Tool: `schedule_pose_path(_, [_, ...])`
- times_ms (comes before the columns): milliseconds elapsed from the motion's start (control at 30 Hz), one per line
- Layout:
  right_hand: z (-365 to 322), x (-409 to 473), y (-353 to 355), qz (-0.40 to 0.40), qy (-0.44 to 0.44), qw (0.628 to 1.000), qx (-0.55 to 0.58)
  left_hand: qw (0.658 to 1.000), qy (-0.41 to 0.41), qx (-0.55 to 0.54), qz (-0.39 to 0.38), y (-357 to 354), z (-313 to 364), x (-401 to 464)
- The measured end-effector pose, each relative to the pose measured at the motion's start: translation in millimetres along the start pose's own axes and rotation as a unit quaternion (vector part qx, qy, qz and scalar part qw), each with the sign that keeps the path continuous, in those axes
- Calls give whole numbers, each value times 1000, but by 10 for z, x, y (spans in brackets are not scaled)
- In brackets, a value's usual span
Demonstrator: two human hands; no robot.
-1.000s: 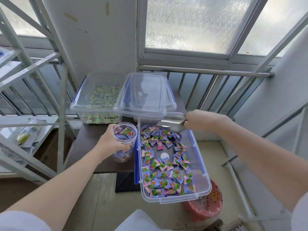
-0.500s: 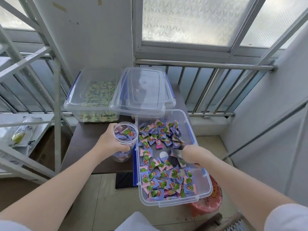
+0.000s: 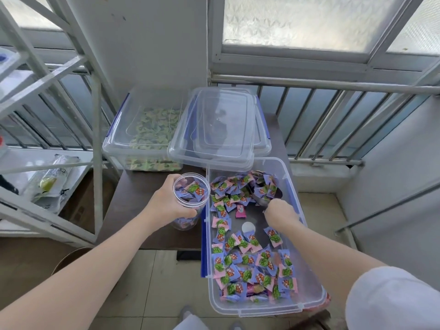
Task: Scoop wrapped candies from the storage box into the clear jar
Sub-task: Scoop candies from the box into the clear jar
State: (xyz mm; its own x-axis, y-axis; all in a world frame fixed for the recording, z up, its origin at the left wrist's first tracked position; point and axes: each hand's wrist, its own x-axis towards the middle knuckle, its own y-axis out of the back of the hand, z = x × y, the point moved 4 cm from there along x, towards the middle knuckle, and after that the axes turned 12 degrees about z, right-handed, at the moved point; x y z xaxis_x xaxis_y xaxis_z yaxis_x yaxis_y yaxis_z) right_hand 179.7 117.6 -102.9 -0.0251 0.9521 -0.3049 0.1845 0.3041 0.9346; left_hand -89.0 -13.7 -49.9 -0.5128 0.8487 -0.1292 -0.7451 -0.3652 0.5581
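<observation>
Candies [image 3: 240, 256] in purple, pink and green wrappers are spread over the bottom of a clear storage box [image 3: 291, 186] with blue clips. The box is set on the right side of a dark brown table [image 3: 140, 198], and its near end sticks out past the table edge, over the tiled floor [image 3: 142, 291]. A clear jar [image 3: 190, 198] with some candies inside is held just left of the box by the left hand [image 3: 170, 202], whose fingers are wrapped around its side. A metal scoop [image 3: 260, 198] is gripped by the right hand [image 3: 279, 210], with the fingers closed on the handle. The scoop's front end is pushed in among the candies at the far end of the box.

At the back of the table a second clear box [image 3: 133, 148] with green wrapped sweets is seen. Beside it, clear lids [image 3: 221, 129] are stacked, and their front edge reaches over the far rim of the storage box. Behind the table a pale wall, a frosted window [image 3: 297, 22] and a grey metal railing [image 3: 333, 110] are seen. On the left a white metal rack [image 3: 95, 163] is placed, with a packet [image 3: 51, 179] lying on a low shelf. White sleeves are seen at the bottom corners.
</observation>
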Motion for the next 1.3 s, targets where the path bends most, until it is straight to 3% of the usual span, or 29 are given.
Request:
schedule_pose_path(200, [143,-99,-99,72,41,996,-17,1000,1,-6,2,3,-1,-3])
schedule_pose_path(467, [283,-467,-74,110,71,991,35,1000,-16,-9,7,37,79,-115])
schedule_pose_path(833, [639,-944,380,180,179,965,61,999,-49,20,1,17,191,-329])
schedule_pose_path(1133, [-128,-964,1182,102,373,922,17,999,-41,4,-14,100,397,-361])
schedule_pose_path(1300, [-742,-988,1601,76,439,888,-113,998,-46,-23,-36,134,438,-335])
